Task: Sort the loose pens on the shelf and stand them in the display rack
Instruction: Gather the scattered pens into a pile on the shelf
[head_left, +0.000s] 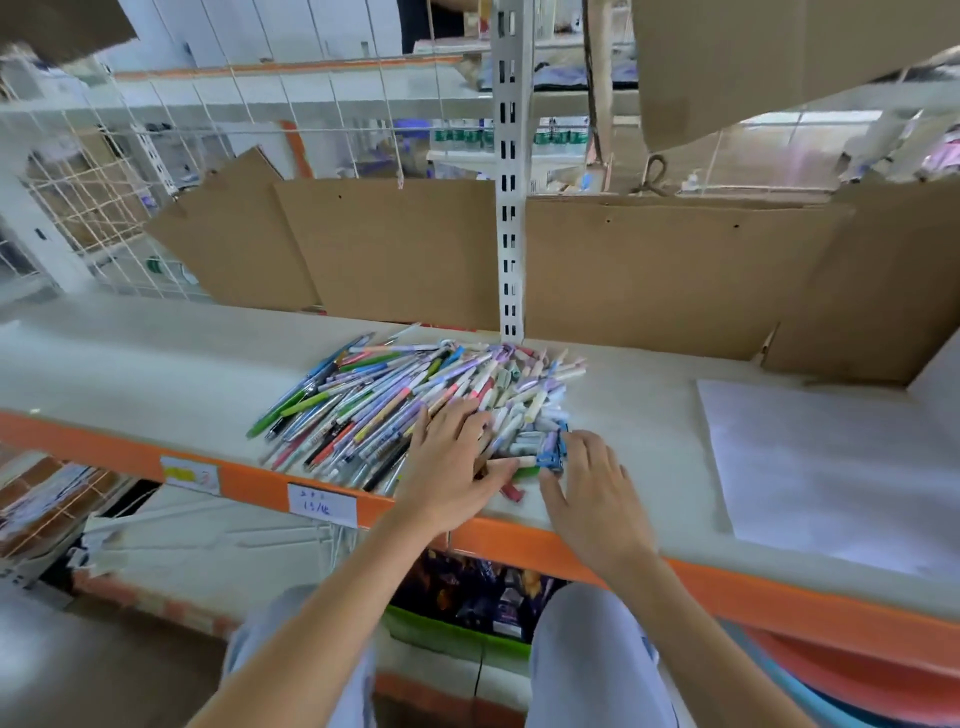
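Observation:
A heap of loose pens (395, 400) in many colours lies on the pale shelf (156, 364), near its orange front edge. My left hand (452, 467) rests flat on the near right part of the heap, fingers spread over the pens. Just to its right, my right hand (592, 493) has its fingertips touching a small blue pen part (550, 456) at the heap's near corner. Neither hand visibly grips anything. A red pen piece (511, 491) lies between the two hands. No display rack is in view.
Cardboard sheets (649, 270) stand along the back of the shelf, either side of a white slotted upright (511, 208). A white sheet (831, 467) lies on the shelf to the right. A white price label (322, 504) is stuck on the orange edge. A green bin (457, 634) sits below.

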